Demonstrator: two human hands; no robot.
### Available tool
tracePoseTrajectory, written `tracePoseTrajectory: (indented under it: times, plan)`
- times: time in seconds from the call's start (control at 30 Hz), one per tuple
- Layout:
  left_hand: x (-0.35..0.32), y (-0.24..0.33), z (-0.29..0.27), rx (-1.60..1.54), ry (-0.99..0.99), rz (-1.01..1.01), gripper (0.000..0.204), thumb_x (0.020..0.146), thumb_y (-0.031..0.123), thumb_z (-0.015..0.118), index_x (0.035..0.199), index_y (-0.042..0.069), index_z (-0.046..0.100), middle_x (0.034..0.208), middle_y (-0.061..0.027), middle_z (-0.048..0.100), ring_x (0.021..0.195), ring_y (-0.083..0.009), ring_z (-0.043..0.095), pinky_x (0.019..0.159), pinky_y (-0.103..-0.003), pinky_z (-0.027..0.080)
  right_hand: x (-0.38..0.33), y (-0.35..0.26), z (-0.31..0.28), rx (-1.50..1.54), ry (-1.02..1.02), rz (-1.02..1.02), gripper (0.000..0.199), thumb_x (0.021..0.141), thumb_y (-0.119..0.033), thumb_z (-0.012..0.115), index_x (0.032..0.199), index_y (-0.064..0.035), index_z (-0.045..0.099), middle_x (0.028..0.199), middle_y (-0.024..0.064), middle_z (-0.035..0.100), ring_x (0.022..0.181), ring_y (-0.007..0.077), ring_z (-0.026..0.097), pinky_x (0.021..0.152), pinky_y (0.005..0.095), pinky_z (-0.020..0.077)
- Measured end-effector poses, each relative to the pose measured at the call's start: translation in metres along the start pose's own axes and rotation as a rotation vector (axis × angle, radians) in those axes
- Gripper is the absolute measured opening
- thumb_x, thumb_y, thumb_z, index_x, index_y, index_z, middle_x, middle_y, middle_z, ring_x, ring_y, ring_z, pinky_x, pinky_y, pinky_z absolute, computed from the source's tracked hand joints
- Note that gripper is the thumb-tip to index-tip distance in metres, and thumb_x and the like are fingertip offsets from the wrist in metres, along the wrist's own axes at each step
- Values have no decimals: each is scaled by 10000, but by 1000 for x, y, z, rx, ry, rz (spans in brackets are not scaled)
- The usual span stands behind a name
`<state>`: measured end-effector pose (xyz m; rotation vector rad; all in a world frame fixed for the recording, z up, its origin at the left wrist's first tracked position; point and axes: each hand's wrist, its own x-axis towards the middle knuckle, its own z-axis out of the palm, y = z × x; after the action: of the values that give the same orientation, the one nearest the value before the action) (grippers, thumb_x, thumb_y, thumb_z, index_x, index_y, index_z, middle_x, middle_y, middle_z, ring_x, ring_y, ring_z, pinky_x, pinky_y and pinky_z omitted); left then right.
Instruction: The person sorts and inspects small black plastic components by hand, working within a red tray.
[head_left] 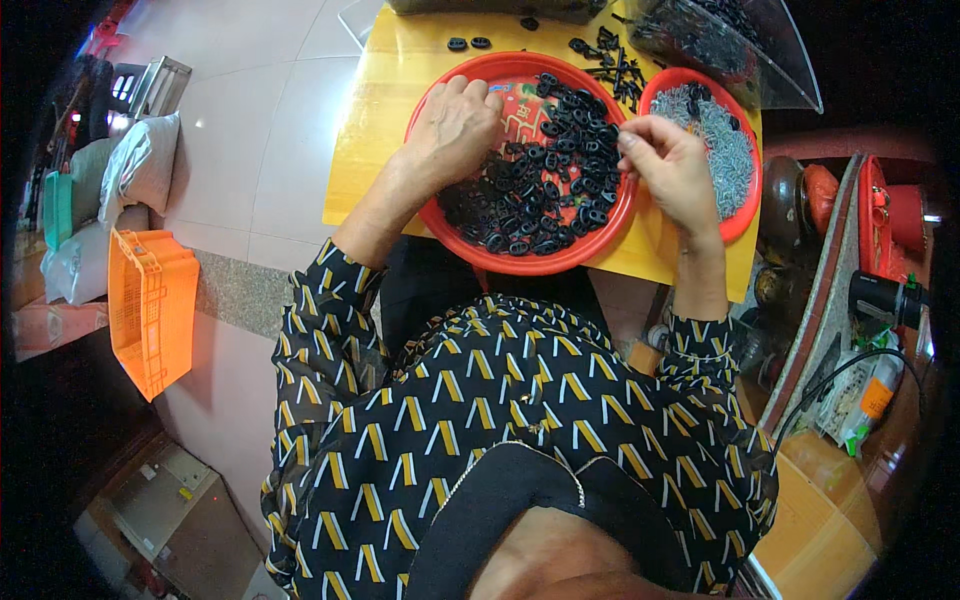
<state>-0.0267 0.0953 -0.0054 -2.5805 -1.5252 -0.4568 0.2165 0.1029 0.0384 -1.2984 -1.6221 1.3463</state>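
Note:
A round red tray (500, 262) holds a heap of small black plastic pieces (545, 190), many of them oval with two holes. Over the tray's left side my left hand (455, 130) is closed, knuckles up; its curled fingertips and anything in them are hidden. At the right rim, my right hand (665, 165) pinches thumb and forefinger together beside the black pieces; whatever lies between them is too small to make out. Just right of that hand stands a smaller red tray (742, 222) full of small silvery screws (722, 150), with a few black pieces on top.
The trays stand on a yellow tabletop (385, 110). Loose black parts (615, 70) lie behind them, near a clear bin (770, 60) of black pieces. An orange plastic crate (150, 310) is on the floor at left, near white sacks (140, 165). Shelving with household items (880, 300) stands right.

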Motion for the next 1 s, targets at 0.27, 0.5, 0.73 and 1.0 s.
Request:
tracePoseTrajectory:
  times: [0.27, 0.5, 0.73, 1.0]
  plan:
    - [-15, 5, -1, -195, 98, -99, 168, 709, 150, 577, 785, 5, 539, 741, -168, 525, 727, -312, 512, 632, -394, 418, -12, 9, 29, -695, 41, -507, 72, 679, -42, 614, 747, -18, 605, 726, 115, 556, 694, 259, 549, 635, 307, 439]
    - [-23, 1, 0, -254, 108, -120, 129, 668, 87, 593, 754, 17, 526, 739, -173, 519, 712, -331, 504, 642, -408, 417, -14, 15, 53, -997, 11, -552, 66, 665, -61, 617, 666, -22, 563, 717, 111, 469, 741, 267, 470, 674, 355, 397]
    - [-25, 5, -9, -464, 317, -243, 108, 639, 13, 591, 728, 13, 531, 695, -149, 543, 676, -320, 536, 593, -375, 443, -14, 17, 63, -973, 30, -553, 48, 666, -25, 583, 699, -21, 549, 733, 121, 472, 755, 277, 474, 692, 362, 393]
    - [-42, 16, -22, -1816, 297, -635, 109, 756, 28, 601, 862, 8, 585, 776, -27, 587, 670, -57, 511, 569, -191, 420, -16, -8, 58, -179, -92, -134, 66, 728, -28, 591, 764, -9, 538, 670, 40, 521, 607, 127, 522, 535, 251, 421]
